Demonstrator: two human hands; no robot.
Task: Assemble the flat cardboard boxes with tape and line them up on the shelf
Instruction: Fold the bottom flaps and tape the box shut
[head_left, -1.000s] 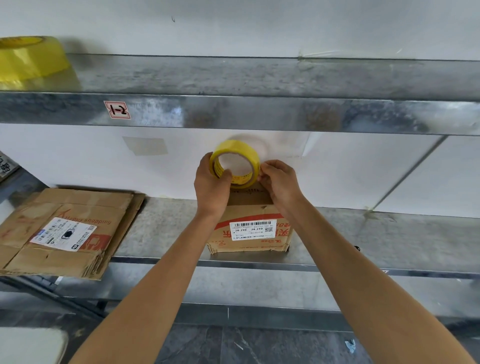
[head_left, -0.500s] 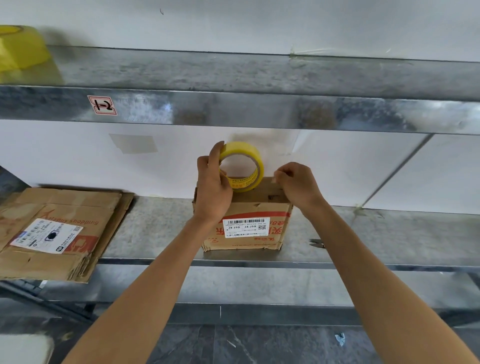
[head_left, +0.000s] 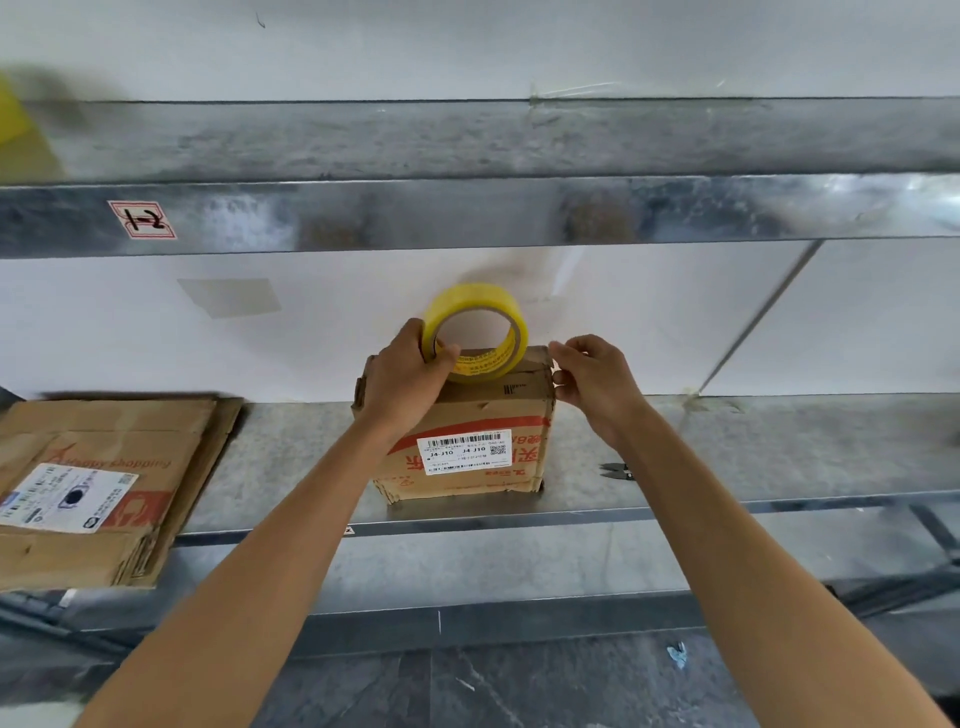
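Head view: an assembled cardboard box (head_left: 462, 410) is seen standing upright at the middle of the frame, set on the lower metal shelf (head_left: 727, 447) near its front edge. A white barcode label (head_left: 464, 451) is fixed to the box face turned toward the camera.

A yellow tape roll (head_left: 472, 299) is held on edge on the top of the box, just above frame centre. The roll is gripped by the left hand (head_left: 402, 387), with the thumb hooked inside the core and the fingers laid over the outer rim.

The right hand (head_left: 597, 382) is placed at the upper right corner of the box, fingers curled, fingertips at the cardboard edge. Whether anything is pinched between them cannot be determined.

A stack of flat cardboard boxes (head_left: 104, 467) is lying at the left of the frame on the same shelf, overhanging its front edge, well apart from the assembled box. A small pair of snips (head_left: 615, 470) is lying on the shelf right of the box.

The upper shelf (head_left: 467, 213) is marked with a red-bordered sticker (head_left: 141, 219) at upper left. A second yellow object (head_left: 8, 111), blurred, is cut off at the upper left edge.
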